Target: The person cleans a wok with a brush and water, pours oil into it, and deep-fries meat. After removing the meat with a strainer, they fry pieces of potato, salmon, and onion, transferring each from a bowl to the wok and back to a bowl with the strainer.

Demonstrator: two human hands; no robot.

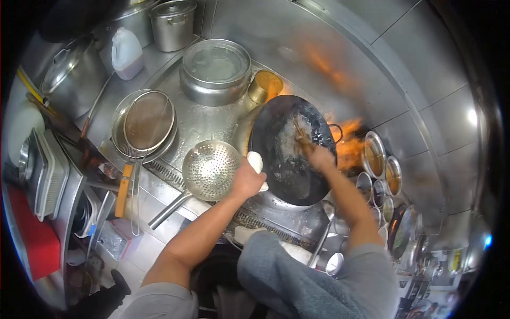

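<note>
A large black wok (276, 178) sits tilted over the burner, with flames at its right and far sides. My left hand (248, 178) is closed round a white cloth (255, 161) at the wok's near left rim. Inside the wok, my right hand (320, 157) grips a brown bundle that looks like a bamboo brush (303, 135), its tip in foamy water. Just left of my left hand lies a perforated metal ladle (211, 169), its handle pointing toward me.
A lidded pot (212, 95), a golden can (264, 87) and mesh strainers (150, 121) stand on the left and far side. Flames (350, 143) rise beside the wok. Several metal containers (374, 155) line the right. A plastic jug (126, 56) stands far left.
</note>
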